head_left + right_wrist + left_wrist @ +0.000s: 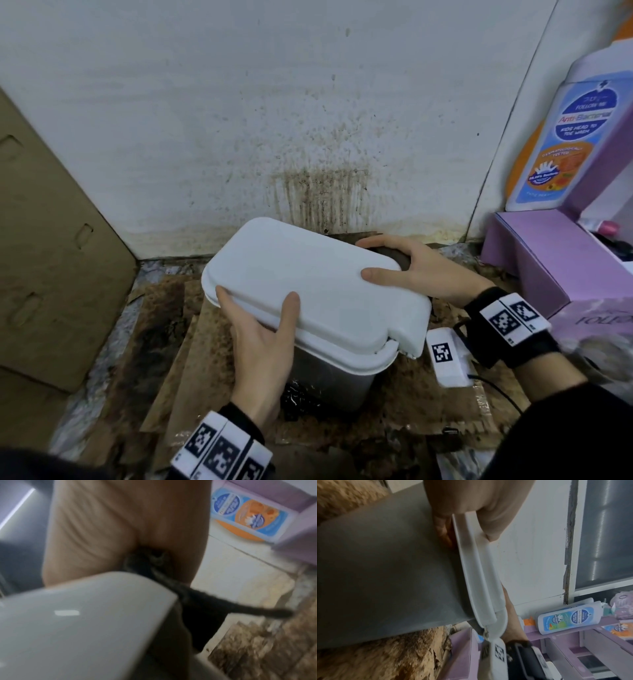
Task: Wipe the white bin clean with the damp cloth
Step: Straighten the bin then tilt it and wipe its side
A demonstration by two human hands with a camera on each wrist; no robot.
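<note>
The white bin (308,284) has a white lid and a grey body (385,568) and stands tilted on the dirty floor. My left hand (260,308) grips its near left rim, with the thumb on top of the lid and the fingers (441,524) tucked under the white rim (476,574). At the far right corner my right hand (394,263) holds the dark damp cloth (399,258) against the bin's edge, its thumb lying on the lid. The right wrist view, blurred, shows the cloth (197,601) trailing out of the palm beside the lid (77,615).
Behind the bin rises a white wall (318,192) with brown stains. Cardboard (51,240) leans at the left. Purple boxes (548,260) and a wash bottle (575,137) crowd the right. A white tagged device (445,356) with a cable lies by the bin's right side.
</note>
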